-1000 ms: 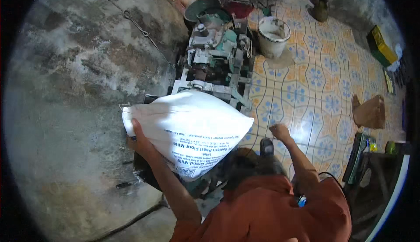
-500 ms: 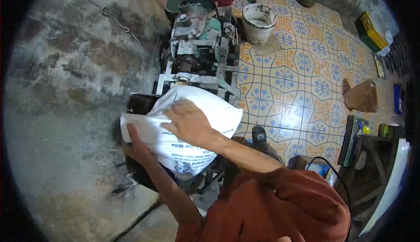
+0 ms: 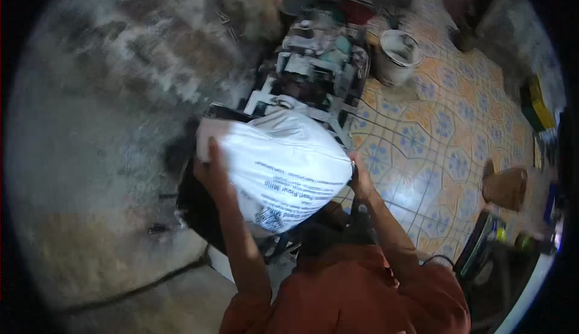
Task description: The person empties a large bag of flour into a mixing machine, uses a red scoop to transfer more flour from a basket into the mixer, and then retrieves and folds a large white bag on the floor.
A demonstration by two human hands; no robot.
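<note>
A white flour sack [image 3: 295, 153] with dark printing lies bulging over a dark metal box [image 3: 196, 213] at the near end of a machine. My left hand [image 3: 212, 174] is at the sack's left end, its fingers closed around the edge there, slightly blurred. At the opposite corner my right hand [image 3: 360, 180] pinches the cloth; some of its fingers are hidden behind the sack. The sack's underside is out of sight.
A greasy metal machine [image 3: 307, 62] stretches away behind the sack. To its right, a stained white bucket [image 3: 398, 62] stands on patterned tiles [image 3: 416, 135]. Farther right are a brown paper bag [image 3: 505, 188] and a yellow-and-black crate [image 3: 537, 104]. A rough concrete wall [image 3: 139, 80] rises on the left.
My right hand has left the sack's top and now holds its right corner. My left hand remains at the left end. The whole view has shifted, blurring the surroundings.
</note>
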